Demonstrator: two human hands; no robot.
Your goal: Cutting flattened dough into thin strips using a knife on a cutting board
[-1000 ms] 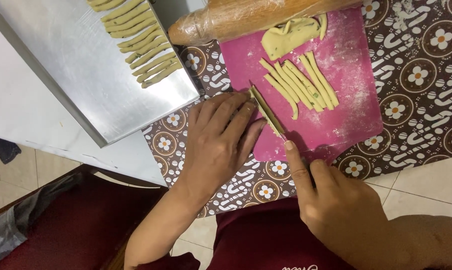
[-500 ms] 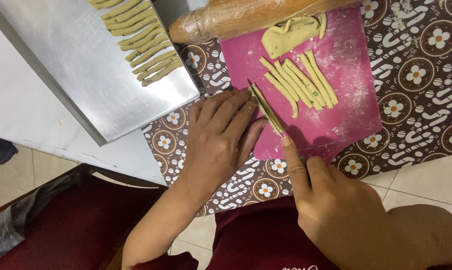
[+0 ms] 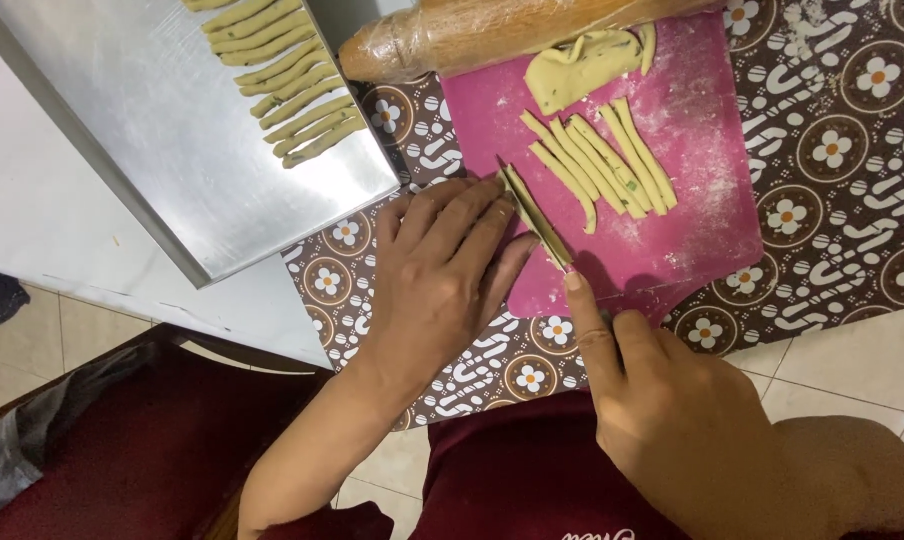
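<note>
Dough strip (image 3: 525, 205), pale and narrow, lies at the near left edge of our pink cutting mat (image 3: 692, 215), pinned between knife and fingers.

Right hand (image 3: 672, 420): closed round the handle of a knife (image 3: 537, 215), forefinger stretched along its spine; the blade stands on edge against the strip, tip pointing away from us.

Left hand (image 3: 442, 275): flat, palm down, fingers together rather than spread, fingertips touching the strip on the side away from the blade. It grips nothing.

Step in hand, as we judge it: parting one strip from the rest and steadying it at the mat's edge. The next move would call for a light touch, since the strip looks soft and likely to bend or tear if lifted by one end.

Other items, working outward:
- cut strips (image 3: 597, 160), about six, laid side by side mid-mat, just beyond the blade.
- uncut dough piece (image 3: 577, 70), folded, at the far edge of the mat.
- rolling pin (image 3: 492, 35), wooden, wrapped in clear film, touching the mat's far edge.
- metal tray (image 3: 152, 150), to the left, carrying a row of finished strips (image 3: 287, 90).
- patterned cloth (image 3: 832, 140), brown with white flowers, covering the surface under the mat.
</note>
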